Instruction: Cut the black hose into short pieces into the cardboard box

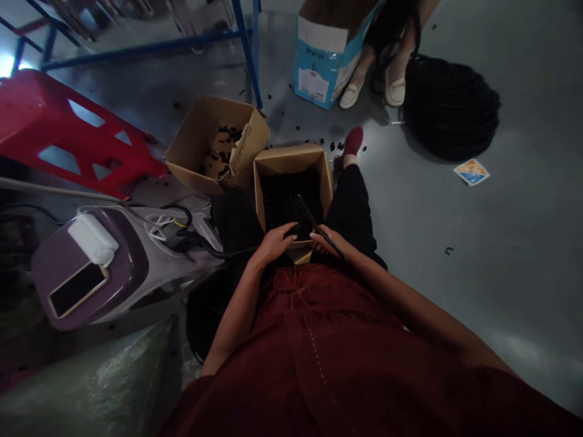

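My right hand [331,239] is closed around a thin black rod [310,217], which slants up and left over an open cardboard box [327,179]. My left hand [274,244] is at the near rim of this box, its thumb and fingertips bent round a small black piece [295,229] that I can barely make out against the dark contents. Many small black pieces [291,188] fill the box, which stands between my legs. A black cable [214,250] runs from the left toward my left wrist, and its end is hidden there.
Another cardboard box [189,155] with scattered black pieces stands beyond, to the left. A purple stool [132,255] holds a phone [78,289] and a white device [93,238]. A red stool [86,130] lies tipped. Another person's feet [395,91] are near a black coil [450,109] and blue box [314,73].
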A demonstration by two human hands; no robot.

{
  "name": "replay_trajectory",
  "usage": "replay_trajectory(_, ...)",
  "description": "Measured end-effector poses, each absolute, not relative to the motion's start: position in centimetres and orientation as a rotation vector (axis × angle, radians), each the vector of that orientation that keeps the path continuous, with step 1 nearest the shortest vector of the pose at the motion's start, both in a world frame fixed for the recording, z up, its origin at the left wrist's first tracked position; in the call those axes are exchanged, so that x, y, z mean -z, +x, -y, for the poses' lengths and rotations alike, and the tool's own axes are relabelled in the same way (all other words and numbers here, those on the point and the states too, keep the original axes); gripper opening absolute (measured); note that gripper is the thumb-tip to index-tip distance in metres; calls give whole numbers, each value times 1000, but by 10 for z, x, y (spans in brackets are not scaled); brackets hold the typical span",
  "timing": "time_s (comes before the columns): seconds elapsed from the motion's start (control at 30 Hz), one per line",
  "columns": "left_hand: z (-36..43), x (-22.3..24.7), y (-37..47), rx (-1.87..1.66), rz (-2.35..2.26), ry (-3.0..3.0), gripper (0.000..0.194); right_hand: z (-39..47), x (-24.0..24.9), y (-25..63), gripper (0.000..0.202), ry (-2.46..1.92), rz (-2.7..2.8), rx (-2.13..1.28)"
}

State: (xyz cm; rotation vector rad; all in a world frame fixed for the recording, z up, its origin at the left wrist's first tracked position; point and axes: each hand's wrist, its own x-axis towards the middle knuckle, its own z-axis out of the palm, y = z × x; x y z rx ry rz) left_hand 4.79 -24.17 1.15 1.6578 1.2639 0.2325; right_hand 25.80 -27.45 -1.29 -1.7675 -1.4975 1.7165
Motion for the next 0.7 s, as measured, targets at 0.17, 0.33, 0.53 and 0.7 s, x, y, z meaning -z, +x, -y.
replay_trajectory(0.17,243,-22,52,-153,-1289,1635,65,268,7,241,51,-1483,1009,-1728)
replay_trajectory(0.33,247,-35,58,-1,-1313,1755,69,261,3,231,55,-1409,901,-1750)
replay_trajectory(0.53,257,-40,54,68,-1376,2105,50,261,-5,235,52,-1417,736,-1732)
replay_trajectory(0.7,261,-32,50,-89,-1384,2121,34,258,-11,239,53,-1446,719,-1723)
